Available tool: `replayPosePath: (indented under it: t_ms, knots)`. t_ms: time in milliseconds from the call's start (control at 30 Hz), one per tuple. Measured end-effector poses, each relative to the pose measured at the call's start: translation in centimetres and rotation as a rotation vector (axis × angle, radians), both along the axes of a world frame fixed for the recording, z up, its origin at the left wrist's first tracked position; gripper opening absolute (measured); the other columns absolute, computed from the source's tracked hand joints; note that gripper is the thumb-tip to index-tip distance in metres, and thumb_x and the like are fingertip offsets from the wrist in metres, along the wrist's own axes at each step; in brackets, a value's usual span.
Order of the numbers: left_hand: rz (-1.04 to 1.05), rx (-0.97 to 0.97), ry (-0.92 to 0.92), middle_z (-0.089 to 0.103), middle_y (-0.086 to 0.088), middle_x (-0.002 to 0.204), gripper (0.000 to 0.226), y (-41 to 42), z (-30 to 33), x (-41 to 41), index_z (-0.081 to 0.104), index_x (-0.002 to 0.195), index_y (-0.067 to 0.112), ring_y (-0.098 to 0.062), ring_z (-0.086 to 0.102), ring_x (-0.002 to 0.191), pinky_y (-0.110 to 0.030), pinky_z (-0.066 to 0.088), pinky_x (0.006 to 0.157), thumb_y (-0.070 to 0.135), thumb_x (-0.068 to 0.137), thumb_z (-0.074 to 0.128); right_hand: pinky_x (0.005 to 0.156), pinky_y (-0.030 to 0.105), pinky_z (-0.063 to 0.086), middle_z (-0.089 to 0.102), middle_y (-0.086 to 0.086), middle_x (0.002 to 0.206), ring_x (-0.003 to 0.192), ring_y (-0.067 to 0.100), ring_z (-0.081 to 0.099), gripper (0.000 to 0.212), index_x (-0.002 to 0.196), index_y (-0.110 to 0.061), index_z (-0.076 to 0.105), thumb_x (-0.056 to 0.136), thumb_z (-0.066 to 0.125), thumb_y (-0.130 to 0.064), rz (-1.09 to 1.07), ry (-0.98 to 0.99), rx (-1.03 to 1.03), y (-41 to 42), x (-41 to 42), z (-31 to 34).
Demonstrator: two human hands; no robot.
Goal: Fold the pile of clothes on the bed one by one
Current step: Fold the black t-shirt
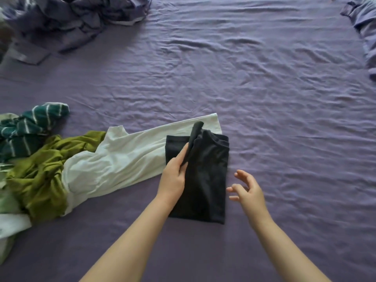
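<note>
A black garment [205,180], folded into a narrow rectangle, lies on the purple bed sheet [264,94] in front of me. My left hand [174,177] pinches a raised flap of it at its left edge, lifting that fold upward. My right hand [247,190] hovers just right of the garment, fingers spread and relaxed, holding nothing. A white garment [122,159] stretches out flat to the left, partly under the black one. Beyond it the pile holds an olive green piece [44,176] and a dark green striped piece [26,131].
A rumpled blue-grey duvet [77,19] is bunched at the far left of the bed. More bluish bedding [364,23] lies at the far right edge. Pale green and white cloth [10,216] lies at the near left edge.
</note>
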State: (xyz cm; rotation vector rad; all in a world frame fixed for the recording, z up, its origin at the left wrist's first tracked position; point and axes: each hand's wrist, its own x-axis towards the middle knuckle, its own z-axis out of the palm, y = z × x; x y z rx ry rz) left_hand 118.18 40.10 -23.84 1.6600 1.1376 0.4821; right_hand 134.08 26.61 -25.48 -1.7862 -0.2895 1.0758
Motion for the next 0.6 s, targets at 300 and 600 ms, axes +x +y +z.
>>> replayPosePath:
  t_ms: [300, 600]
  knots:
    - [0.197, -0.078, 0.519, 0.043, -0.013, 0.130, 0.068, 1.1, -3.4, -3.6, 0.029, 0.145, 0.016, -0.028, 0.045, 0.120, -0.040, 0.037, 0.104, 0.028, 0.088, 0.063, 0.088, 0.022, 0.036, 0.051, 0.006, 0.130, 0.103, 0.010, 0.049, 0.052, 0.139, -0.010, 0.038, 0.092, 0.058, -0.019, 0.241, -0.279, -0.292, 1.1, -2.6, -2.0]
    - [0.392, -0.820, 0.026, 0.067, -0.007, 0.113, 0.056, 1.7, -2.4, -1.9, 0.058, 0.122, 0.010, -0.025, 0.064, 0.102, -0.039, 0.052, 0.090, 0.050, 0.083, 0.065, 0.072, 0.028, 0.050, 0.068, 0.008, 0.104, 0.090, 0.020, 0.063, 0.022, 0.106, -0.008, 0.063, 0.087, 0.064, -0.018, 0.131, -0.001, -0.292, 3.5, -3.3, -1.4]
